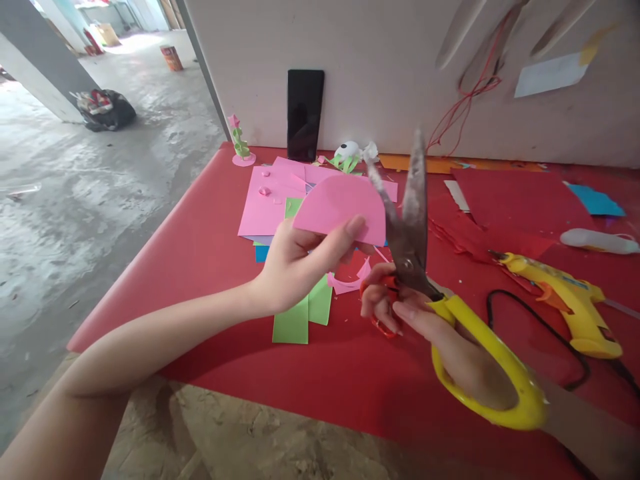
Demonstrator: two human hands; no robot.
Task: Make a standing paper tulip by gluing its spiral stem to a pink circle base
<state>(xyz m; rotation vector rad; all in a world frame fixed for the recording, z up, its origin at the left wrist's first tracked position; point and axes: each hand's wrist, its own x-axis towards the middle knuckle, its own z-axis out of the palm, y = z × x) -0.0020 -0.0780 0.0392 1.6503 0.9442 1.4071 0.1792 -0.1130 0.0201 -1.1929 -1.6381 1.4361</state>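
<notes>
Apparently mid-trimming, the left hand (295,273) pinches the rounded pink paper (345,203) above the red table (330,380) while the right hand (453,350) grasps spread scissors (407,263) beside its edge, any next cut needing that edge between the blades (415,193).

Bright glare on floor (150,153), upper left; soft shadows on red table (320,380); scissors (409,257) slightly blurred.

Phone (304,113) behind paper sheets (256,215) on table (210,250); glue gun (576,291) right of scissors (407,257); flower (241,143) left of phone.
</notes>
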